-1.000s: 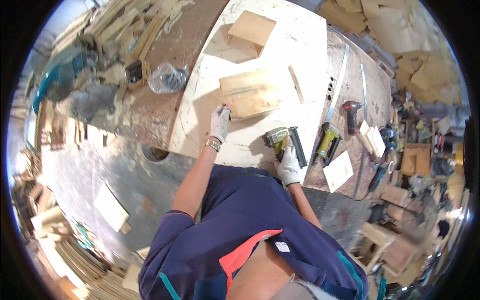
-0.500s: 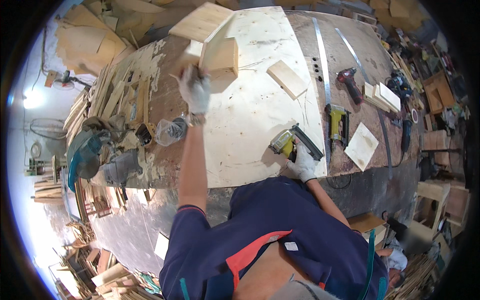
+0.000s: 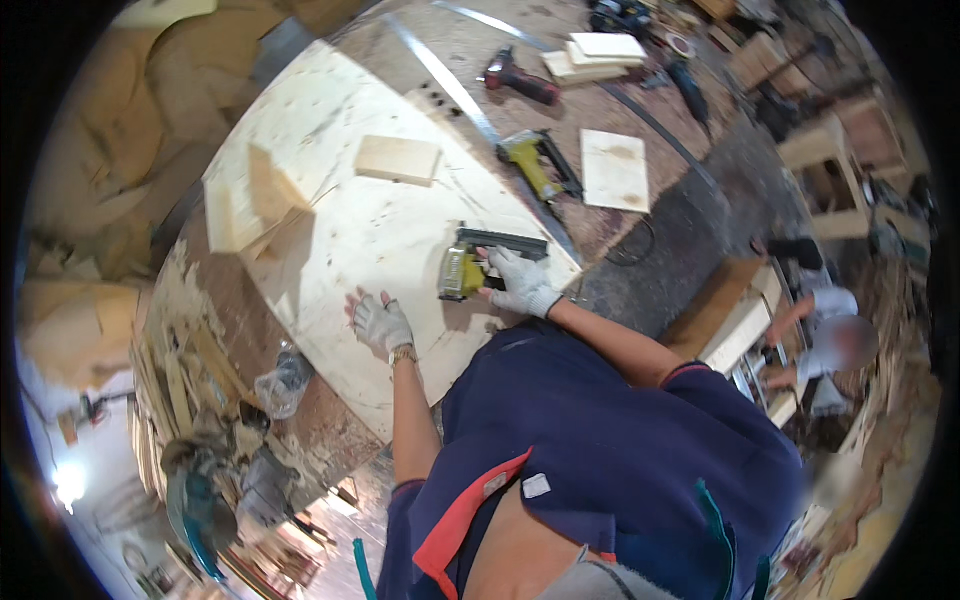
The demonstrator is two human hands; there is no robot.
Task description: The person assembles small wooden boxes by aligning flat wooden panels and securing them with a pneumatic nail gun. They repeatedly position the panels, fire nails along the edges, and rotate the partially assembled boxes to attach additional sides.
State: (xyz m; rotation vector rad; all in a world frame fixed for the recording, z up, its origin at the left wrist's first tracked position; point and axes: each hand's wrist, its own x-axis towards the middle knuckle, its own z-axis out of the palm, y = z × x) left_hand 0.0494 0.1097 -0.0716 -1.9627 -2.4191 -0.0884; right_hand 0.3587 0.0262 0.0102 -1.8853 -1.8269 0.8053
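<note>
My left hand is in a pale fingerless-tip glove, fingers spread and holding nothing, over the large light plywood sheet. My gloved right hand grips the handle of a yellow-green and black nail gun, which is on or just above the sheet near me. Beyond it, a small flat wooden block lies on the plywood. An assembly of joined wooden boards stands at the sheet's far left part.
To the right are a second nail gun, a red-black cordless drill, a square board and a metal straightedge. A plastic bag and a mitre saw sit left. Another person is at the right.
The view has turned, shifting the bench's contents. My left hand has left the board assembly and drawn back toward me, fingers spread. My right hand keeps its grip on the nail gun.
</note>
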